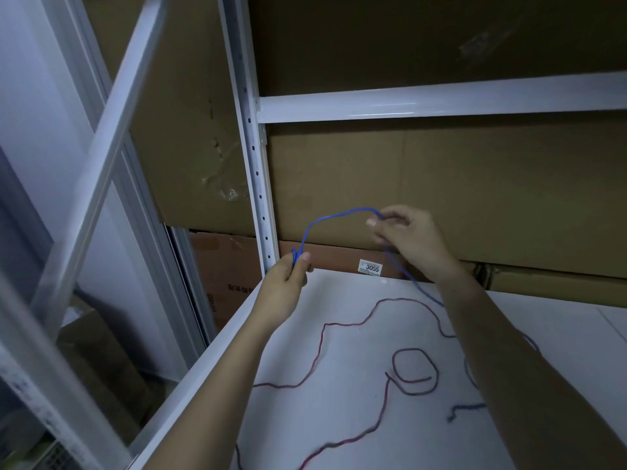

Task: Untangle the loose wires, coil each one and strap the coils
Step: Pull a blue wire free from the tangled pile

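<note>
A blue wire [334,216] arches in the air between my two hands above a white shelf [342,422]. My left hand [288,276] grips a small folded bunch of it at the shelf's back left corner. My right hand [407,235] pinches the wire further along, and from there the wire drops behind my right wrist to the shelf. A red wire [353,325] lies loose across the shelf, winding from the left edge to the right and curling into a small loop [415,369] near the middle. A short blue end [466,409] shows by my right forearm.
A white metal rack upright [256,171] stands just left of my left hand, with a crossbeam [441,103] above. Cardboard boxes [458,184] fill the space behind the shelf, one with a 3055 label [371,267]. A diagonal white brace [112,130] is at the left.
</note>
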`<action>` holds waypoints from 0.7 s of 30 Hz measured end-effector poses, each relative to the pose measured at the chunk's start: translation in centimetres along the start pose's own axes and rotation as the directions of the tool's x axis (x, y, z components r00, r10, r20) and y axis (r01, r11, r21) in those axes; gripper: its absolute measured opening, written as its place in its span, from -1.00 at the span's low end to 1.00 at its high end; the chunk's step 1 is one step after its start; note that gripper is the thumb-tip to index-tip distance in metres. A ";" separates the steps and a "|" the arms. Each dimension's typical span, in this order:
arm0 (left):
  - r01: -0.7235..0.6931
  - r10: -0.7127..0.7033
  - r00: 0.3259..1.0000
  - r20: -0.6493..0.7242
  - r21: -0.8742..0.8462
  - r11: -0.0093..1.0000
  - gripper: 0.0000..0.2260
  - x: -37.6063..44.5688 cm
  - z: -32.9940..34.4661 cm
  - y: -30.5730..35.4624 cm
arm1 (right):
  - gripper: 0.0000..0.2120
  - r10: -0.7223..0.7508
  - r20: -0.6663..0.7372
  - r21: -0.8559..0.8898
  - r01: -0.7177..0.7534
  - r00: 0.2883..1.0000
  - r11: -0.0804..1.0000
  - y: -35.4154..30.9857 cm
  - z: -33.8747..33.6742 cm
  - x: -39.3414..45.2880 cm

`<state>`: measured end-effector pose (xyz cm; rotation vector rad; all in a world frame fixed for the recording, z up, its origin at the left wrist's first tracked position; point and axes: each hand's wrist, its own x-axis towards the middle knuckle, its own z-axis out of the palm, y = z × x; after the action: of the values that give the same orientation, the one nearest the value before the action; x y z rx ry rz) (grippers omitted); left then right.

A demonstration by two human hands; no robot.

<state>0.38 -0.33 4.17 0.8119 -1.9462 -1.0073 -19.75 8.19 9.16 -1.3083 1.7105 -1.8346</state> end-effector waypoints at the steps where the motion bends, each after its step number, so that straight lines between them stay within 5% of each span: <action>1: 0.007 -0.007 1.000 0.004 -0.005 1.000 -0.70 0.0 0.0 -0.1 | -0.90 -0.075 -0.058 0.019 0.076 0.996 0.997 -0.4 -0.1 0.1; 6: -0.011 0.019 0.995 0.093 -0.087 0.996 -0.69 -0.4 0.8 0.6 | -0.86 -0.483 -0.321 -0.435 0.326 0.815 0.839 -0.8 0.9 0.8; 8: -0.014 0.036 0.991 0.133 -0.157 0.987 -0.68 -0.6 1.4 1.1 | -0.81 -0.480 -0.397 -0.487 0.264 0.782 0.832 0.2 1.8 2.0; 10: -0.027 0.066 0.982 0.176 -0.215 0.976 -0.68 -1.0 1.9 1.7 | -0.80 -0.313 -0.406 -0.356 0.167 0.859 0.920 1.6 2.8 2.9; 12: -0.039 0.095 0.978 0.187 -0.287 0.957 -0.67 -1.3 1.9 2.1 | -0.79 -0.156 -0.264 -0.302 0.072 0.952 0.951 4.1 3.6 2.8; 15: -0.023 0.100 0.984 0.146 -0.455 0.890 -0.63 -1.4 0.9 2.3 | -0.83 -0.127 0.047 -0.586 0.131 0.991 0.800 7.8 4.4 0.5; 21: 0.144 -0.126 0.987 0.098 -0.884 0.444 -0.64 -0.9 -1.7 0.3 | -0.79 -0.179 0.510 -0.632 0.508 0.841 0.586 8.5 4.5 -4.9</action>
<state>2.18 -0.08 4.76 0.3073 -1.0390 -1.8952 -16.62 7.07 -1.09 -2.3081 2.1520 -0.8165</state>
